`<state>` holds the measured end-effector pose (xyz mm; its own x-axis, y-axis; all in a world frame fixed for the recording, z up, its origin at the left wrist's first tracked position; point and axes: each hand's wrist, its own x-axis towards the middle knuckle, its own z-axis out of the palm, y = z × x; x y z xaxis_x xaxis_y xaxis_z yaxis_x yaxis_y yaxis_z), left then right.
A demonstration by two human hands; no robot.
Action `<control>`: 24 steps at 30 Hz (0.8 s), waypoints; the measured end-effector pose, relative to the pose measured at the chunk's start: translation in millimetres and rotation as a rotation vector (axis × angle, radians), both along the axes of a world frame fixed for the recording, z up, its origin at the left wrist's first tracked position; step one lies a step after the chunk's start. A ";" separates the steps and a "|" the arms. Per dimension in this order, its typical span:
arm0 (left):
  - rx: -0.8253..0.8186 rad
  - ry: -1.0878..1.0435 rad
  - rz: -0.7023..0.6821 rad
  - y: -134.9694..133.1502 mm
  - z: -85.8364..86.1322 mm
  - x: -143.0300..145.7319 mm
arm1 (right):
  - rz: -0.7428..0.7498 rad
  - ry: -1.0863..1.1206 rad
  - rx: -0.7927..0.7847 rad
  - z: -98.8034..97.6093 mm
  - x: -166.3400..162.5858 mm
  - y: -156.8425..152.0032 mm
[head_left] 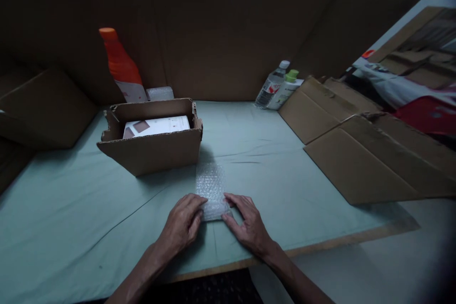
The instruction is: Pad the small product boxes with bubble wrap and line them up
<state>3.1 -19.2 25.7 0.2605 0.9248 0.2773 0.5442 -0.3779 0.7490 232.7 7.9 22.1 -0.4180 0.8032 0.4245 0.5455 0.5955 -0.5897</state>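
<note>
A strip of clear bubble wrap (211,183) lies on the green cloth near the front of the table. Its near end is folded into a thicker bundle; whether anything is inside I cannot make out. My left hand (184,218) grips the bundle's left side, thumb below and fingers above. On the right side, my right hand (247,222) holds the same bundle between thumb and fingers. Just beyond, to the left, stands an open cardboard box (167,154) with a white printed box (156,126) inside it.
Along the back cardboard wall (221,33) stand an orange-capped bottle (123,69), a folded clear packet (160,93), a clear plastic bottle (272,85) and a green-capped bottle (285,90). Cardboard flaps (370,156) border the right side; another cardboard piece (50,109) is at left.
</note>
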 end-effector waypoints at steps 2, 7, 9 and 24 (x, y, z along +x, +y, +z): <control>-0.010 -0.021 -0.013 -2.6 -0.8 4.0 | 0.009 0.006 0.002 -1.3 -1.9 0.2; -0.016 0.011 -0.013 -9.1 3.3 10.9 | 0.021 0.001 0.025 -4.1 -1.7 0.0; -0.017 0.055 -0.003 -12.7 5.4 10.1 | 0.004 0.015 0.038 -3.6 -0.5 -1.0; 0.095 -0.020 0.236 -28.7 -9.6 27.2 | 0.049 -0.017 0.061 -2.3 -6.0 -9.1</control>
<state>30.3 -47.9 16.0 0.0344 0.9289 0.3688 0.6114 -0.3115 0.7274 226.8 -1.1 19.9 -0.4636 0.7546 0.4644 0.5242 0.6562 -0.5428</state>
